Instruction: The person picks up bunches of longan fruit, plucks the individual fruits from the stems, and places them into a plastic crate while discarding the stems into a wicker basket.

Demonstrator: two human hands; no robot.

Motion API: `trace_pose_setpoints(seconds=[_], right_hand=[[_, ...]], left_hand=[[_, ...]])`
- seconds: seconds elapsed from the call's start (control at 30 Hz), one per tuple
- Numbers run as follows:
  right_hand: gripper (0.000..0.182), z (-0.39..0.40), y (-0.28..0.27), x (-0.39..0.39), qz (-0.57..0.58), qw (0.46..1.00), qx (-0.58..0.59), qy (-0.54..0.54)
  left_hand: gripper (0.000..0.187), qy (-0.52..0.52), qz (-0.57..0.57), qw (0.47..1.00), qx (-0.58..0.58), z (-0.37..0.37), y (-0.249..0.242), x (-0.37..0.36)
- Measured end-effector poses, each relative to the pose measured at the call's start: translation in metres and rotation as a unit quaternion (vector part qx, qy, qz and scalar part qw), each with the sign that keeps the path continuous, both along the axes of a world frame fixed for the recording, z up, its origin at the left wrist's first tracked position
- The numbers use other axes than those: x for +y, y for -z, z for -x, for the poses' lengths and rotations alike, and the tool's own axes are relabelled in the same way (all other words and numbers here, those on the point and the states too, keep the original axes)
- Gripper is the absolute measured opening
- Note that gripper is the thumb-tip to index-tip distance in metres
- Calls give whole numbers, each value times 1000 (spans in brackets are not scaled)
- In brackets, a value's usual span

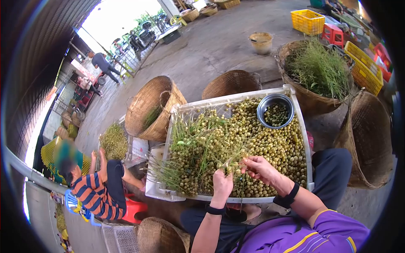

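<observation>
My left hand (222, 184) is closed around a stemmed bunch of small round yellow-green fruit (228, 166), above the near side of a white plastic tray (307, 147). Beside it, my right hand (262, 169) pinches at the same bunch with thumb and forefinger, apparently on one fruit. Loose fruit (276, 145) covers the tray's right part. Fruit still on green stems (192, 147) is heaped on the left. A metal bowl (291, 114) holding smaller, darker green fruit rests at the tray's far right corner.
Wicker baskets (145, 101) surround the tray; one holds green stalks (318, 69). A bucket (261, 43), yellow crates (308, 22) and a red stool (333, 34) stand farther back. To my left, a person in a striped shirt (99, 196) sits by another fruit pile (114, 142).
</observation>
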State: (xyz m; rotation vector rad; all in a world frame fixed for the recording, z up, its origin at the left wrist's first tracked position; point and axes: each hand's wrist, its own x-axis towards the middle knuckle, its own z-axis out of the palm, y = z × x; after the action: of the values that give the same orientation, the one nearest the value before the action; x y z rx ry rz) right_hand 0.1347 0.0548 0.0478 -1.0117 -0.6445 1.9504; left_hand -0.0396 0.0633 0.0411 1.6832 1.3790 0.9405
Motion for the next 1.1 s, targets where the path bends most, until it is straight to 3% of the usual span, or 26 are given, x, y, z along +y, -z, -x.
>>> trace_pose_setpoints(seconds=[0.13,0.17,0.2,0.27,0.3,0.33,0.4,0.53,0.57,0.6,0.67,0.87,1.03,1.1], right_hand=[[20,-5,6,1,8,1000,23,12],[19,-6,4,2,16,995,84,45],[19,-10,9,1,11,992,111,59],[15,-19,16,4,30,969,234,70],[16,-21,14,2,37,966,247,65],[16,-20,16,2,38,966,246,66],[21,-15,18,1,6,979,203,14],[29,11,8,1,-42,997,-49,-47],[30,13,8,3,-48,995,-70,-57],[30,15,2,4,-47,995,-68,-63],[28,19,-13,3,-83,985,-142,-41],[22,21,12,8,-143,976,-161,-23],[22,18,5,8,-119,977,-169,-47],[21,14,4,7,-106,978,-171,-59]], left_hand=[[27,-18,-15,1000,1,4,3,0],[35,-12,60,993,-97,8,16,2],[38,-6,57,991,-117,11,19,3],[30,-31,81,984,-159,17,23,3],[30,-27,116,963,-242,18,19,1],[30,-26,117,963,-243,20,14,0],[30,-36,133,978,-159,20,4,-2],[27,-3,35,993,-108,11,8,-3],[36,10,63,992,-106,10,8,-6],[34,8,68,997,-43,9,4,-8],[31,5,73,997,-31,10,13,-8],[32,6,-29,999,15,7,13,-9],[36,-7,19,987,160,2,-6,-14],[37,6,0,995,102,2,1,-13]])
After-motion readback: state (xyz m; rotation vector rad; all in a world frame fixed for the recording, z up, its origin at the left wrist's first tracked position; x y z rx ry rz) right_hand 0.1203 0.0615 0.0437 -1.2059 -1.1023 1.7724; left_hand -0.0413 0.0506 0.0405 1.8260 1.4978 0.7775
